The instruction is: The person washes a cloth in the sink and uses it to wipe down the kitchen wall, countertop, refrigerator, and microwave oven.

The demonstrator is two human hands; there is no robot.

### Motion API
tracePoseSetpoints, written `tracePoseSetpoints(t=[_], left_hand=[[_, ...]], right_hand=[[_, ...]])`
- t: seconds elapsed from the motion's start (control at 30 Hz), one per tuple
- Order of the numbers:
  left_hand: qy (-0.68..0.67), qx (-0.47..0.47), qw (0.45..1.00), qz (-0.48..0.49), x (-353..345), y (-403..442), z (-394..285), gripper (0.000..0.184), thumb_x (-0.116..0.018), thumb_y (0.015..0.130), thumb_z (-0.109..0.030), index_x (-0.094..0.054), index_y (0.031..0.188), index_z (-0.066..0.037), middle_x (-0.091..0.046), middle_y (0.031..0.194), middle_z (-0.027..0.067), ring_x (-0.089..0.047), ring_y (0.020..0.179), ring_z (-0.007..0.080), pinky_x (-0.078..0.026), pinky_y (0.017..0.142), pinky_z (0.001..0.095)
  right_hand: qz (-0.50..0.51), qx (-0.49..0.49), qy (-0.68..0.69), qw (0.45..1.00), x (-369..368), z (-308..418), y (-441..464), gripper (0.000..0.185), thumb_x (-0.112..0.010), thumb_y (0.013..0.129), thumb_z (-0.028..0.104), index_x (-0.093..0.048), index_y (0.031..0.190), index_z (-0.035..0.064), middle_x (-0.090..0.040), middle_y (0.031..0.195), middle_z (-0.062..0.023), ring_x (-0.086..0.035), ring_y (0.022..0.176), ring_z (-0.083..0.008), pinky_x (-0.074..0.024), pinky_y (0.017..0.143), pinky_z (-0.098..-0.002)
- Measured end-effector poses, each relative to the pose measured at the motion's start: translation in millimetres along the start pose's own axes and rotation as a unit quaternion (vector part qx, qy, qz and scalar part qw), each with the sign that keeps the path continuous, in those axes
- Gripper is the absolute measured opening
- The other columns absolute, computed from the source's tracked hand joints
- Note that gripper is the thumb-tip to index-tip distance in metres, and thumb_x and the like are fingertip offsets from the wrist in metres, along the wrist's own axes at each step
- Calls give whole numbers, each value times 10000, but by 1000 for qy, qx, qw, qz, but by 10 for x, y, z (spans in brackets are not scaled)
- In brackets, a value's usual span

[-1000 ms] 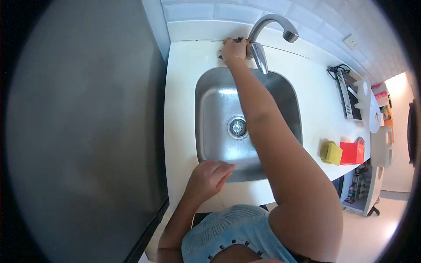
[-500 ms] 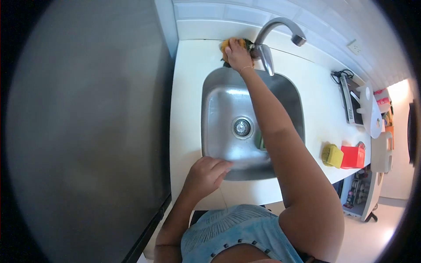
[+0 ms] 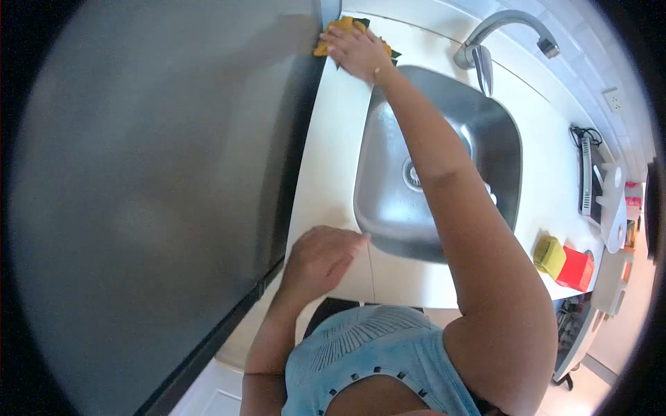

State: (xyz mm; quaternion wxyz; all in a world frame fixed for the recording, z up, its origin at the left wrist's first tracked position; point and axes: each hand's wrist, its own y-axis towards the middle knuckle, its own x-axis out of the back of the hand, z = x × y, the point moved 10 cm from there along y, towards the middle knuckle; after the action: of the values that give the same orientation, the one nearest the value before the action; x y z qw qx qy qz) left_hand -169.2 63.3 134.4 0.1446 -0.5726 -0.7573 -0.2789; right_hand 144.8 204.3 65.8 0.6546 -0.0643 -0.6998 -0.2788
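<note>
My right hand (image 3: 358, 57) is stretched to the back left corner of the counter, pressing a yellow and dark green cloth (image 3: 343, 28) flat on the white surface (image 3: 325, 156). Parts of the cloth stick out around the fingers. Beside it lies the steel sink (image 3: 388, 215), with my right forearm crossing over the basin and partly hiding the drain strainer (image 3: 411, 174). My left hand (image 3: 325, 260) rests on the counter at the sink's front left corner, holding nothing, its fingers loosely extended toward the rim.
A tall grey panel (image 3: 159, 173) borders the counter on the left. Behind the sink stands a curved faucet (image 3: 479, 59). To the right are a yellow-green box (image 3: 550, 257), a red box (image 3: 576, 269) and a flat appliance (image 3: 588, 177) with a black cord.
My right hand has slid the cloth left, from beside the faucet base to the corner by the grey panel. The view has shifted left. My left hand stays near the sink's front left corner.
</note>
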Motion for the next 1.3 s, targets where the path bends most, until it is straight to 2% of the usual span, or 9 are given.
tracePoseSetpoints(t=[0.17,0.23,0.5,0.7,0.8,0.87,1.0,1.17,1.3], left_hand=[[-1,35,999,-11,259,-321,-52,160,-548,831,-34,-623,972,-44,-647,924,101,-606,892,275,-448,815,369],[10,-14,998,-53,414,-387,-212,190,-579,789,-26,-632,968,-58,-645,910,99,-611,831,275,-469,738,379],[-54,46,993,-97,542,-773,-260,180,-520,877,-38,-595,1039,-16,-648,938,112,-606,905,196,-455,828,316],[-30,72,991,-106,352,-997,-343,174,-523,884,-60,-608,1032,-28,-639,948,81,-604,877,158,-464,776,279],[-66,81,988,-116,158,-1066,-383,172,-522,887,-62,-608,1032,-27,-642,940,78,-603,877,160,-457,795,273],[-41,118,988,-90,51,-1134,-422,176,-522,887,-64,-606,1036,-26,-644,930,75,-601,878,163,-452,810,270],[-32,98,993,-53,-180,-1156,-571,179,-528,889,-78,-603,1044,-30,-647,922,77,-601,882,162,-451,817,274],[-49,102,993,-13,-509,-1091,-608,193,-538,892,-113,-603,1054,-30,-638,917,69,-587,884,154,-447,831,286],[-64,99,992,38,-679,-890,-650,173,-519,891,-82,-600,1028,-15,-626,909,84,-594,846,177,-454,780,279]], right_hand=[[-62,150,71,984,499,1105,-1343,415,-355,927,427,-462,1296,272,-374,1402,23,-340,1277,-276,-254,1029,-476],[-40,177,147,972,731,1437,-1824,410,-406,907,403,-478,1284,261,-369,1403,3,-338,1274,-271,-262,1023,-476],[101,223,193,950,1330,2142,-3368,444,-446,888,377,-430,1317,263,-368,1397,27,-332,1282,-225,-211,1062,-433],[129,62,60,988,1425,1188,-4249,475,-403,913,386,-341,1375,296,-264,1462,45,-252,1331,-242,-169,1071,-479],[121,-92,-4,988,1651,317,-4855,469,-390,918,382,-344,1375,292,-272,1459,42,-275,1316,-261,-180,1063,-483],[99,-232,-23,967,1814,-227,-5373,453,-398,915,384,-365,1361,306,-322,1434,39,-330,1282,-282,-202,1057,-476],[32,-374,-54,925,2019,-894,-6033,473,-380,913,414,-353,1368,289,-304,1445,40,-335,1275,-293,-200,1050,-482],[56,-344,-28,937,1769,-991,-5642,493,-352,914,447,-327,1379,288,-276,1457,16,-288,1301,-296,-181,1052,-500],[20,-404,-75,911,1668,-1483,-5191,490,-326,923,439,-332,1377,257,-297,1444,-14,-280,1306,-287,-194,1052,-503]])
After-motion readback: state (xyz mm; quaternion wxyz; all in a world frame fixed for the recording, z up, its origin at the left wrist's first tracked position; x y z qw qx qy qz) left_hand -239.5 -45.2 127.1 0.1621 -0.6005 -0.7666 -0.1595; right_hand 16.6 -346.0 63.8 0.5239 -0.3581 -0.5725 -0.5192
